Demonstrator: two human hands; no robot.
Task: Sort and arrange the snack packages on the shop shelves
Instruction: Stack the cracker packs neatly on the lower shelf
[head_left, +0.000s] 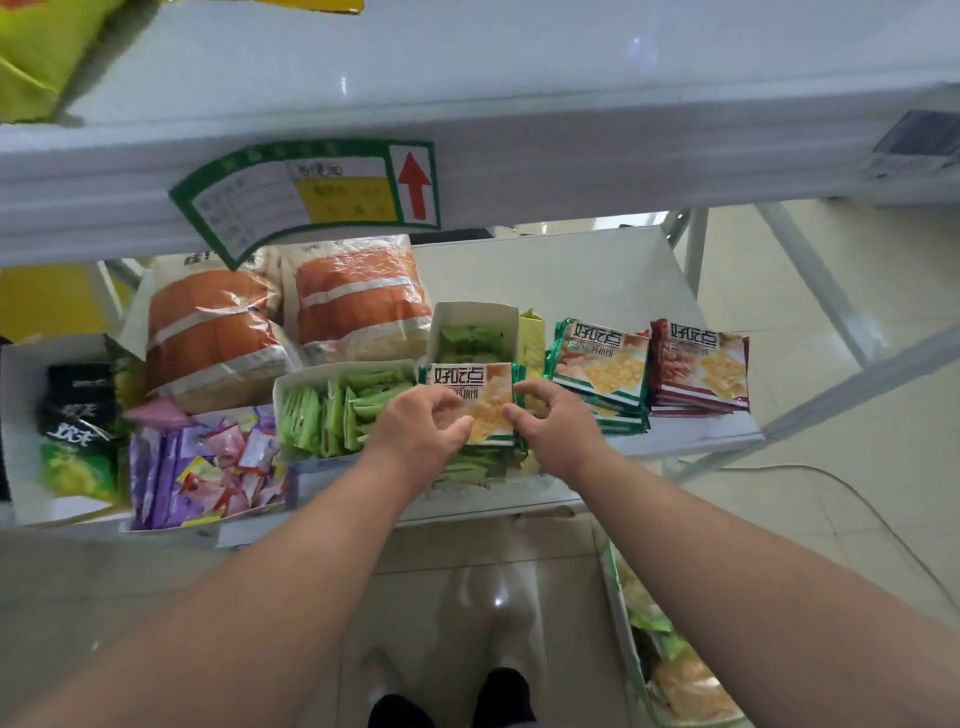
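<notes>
A white shelf (597, 270) carries two big orange bags (291, 322) at the back, a box of purple sweets (208, 462) and a box of green sachets (332, 415) at the front left, and green-edged (602, 374) and red-edged (701, 369) cracker stacks at the right. Over the middle, just in front of a small green-filled box (475, 338), both hands hold one green cracker pack (475, 400). The left hand (415, 421) pinches its left edge with curled fingers, and the right hand (558, 421) grips its right edge.
</notes>
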